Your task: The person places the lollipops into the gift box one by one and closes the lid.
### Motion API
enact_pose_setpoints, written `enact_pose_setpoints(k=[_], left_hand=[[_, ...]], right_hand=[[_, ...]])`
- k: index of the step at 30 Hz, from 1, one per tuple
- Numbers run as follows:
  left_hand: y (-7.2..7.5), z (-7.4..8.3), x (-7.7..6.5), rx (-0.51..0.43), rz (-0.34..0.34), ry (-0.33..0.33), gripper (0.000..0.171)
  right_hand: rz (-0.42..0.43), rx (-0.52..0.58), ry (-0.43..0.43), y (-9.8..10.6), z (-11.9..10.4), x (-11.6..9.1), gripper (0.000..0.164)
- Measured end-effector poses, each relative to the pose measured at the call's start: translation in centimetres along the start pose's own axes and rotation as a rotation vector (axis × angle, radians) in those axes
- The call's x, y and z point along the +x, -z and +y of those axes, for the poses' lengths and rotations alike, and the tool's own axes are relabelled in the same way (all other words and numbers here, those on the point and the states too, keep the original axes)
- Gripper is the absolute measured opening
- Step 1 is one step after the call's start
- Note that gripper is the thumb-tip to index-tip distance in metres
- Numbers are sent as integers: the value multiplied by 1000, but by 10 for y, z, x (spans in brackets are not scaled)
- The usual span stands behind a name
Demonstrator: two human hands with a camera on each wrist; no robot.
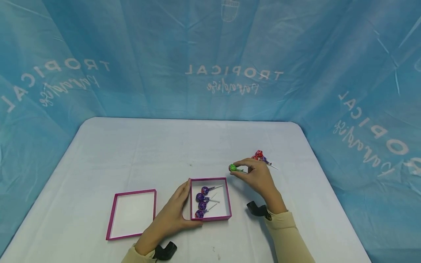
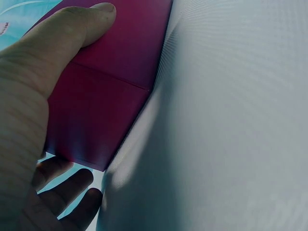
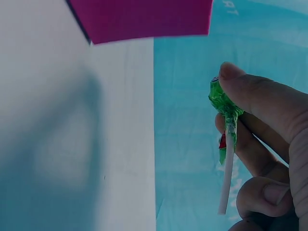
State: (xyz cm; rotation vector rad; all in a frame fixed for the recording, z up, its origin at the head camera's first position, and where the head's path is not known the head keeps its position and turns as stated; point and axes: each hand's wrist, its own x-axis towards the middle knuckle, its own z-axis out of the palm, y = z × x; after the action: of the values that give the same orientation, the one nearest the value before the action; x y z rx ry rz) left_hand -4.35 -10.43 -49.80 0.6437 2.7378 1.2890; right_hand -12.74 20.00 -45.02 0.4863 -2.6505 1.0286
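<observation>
From my seat I watch the person's right hand (image 1: 258, 177), right of centre in the head view, pinching a round lollipop in shiny green wrapper with a white stick (image 1: 232, 167) between thumb and fingers. That lollipop is held up beyond the upper right corner of a square pink-walled box with a white interior (image 1: 215, 218), outside its walls. On my right wrist feed its head points up and its stick hangs down, while a pink box wall fills the top of the frame.

The left hand (image 1: 174, 213), lower centre in the head view, braces the box: I see extended fingers along its left wall and the thumb pressed against its near wall, as my left wrist feed shows too.

Inside the box I count four round lollipops in purple wrappers (image 1: 205, 190), stacked along the left side, their white sticks pointing right. At lower left lies a shallow square pink-edged piece with a white inside (image 1: 133, 213), apart from the box. Behind the right hand I make out a small cluster of red-wrapped lollipops (image 1: 259, 153) and a purple-and-blue one (image 1: 264, 159), partly hidden. A white cloth-covered table (image 1: 184, 146) spans the lower frame, under a blue curtain with mirrored white lettering (image 1: 148, 54).
</observation>
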Motion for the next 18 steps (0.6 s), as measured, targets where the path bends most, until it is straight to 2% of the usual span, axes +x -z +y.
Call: enact_pose_setpoints(k=[18], left_hand=[[2,3,0,4,-4,-3,132]], right_hand=[[-18,44,124,-8,-20,-2,19]])
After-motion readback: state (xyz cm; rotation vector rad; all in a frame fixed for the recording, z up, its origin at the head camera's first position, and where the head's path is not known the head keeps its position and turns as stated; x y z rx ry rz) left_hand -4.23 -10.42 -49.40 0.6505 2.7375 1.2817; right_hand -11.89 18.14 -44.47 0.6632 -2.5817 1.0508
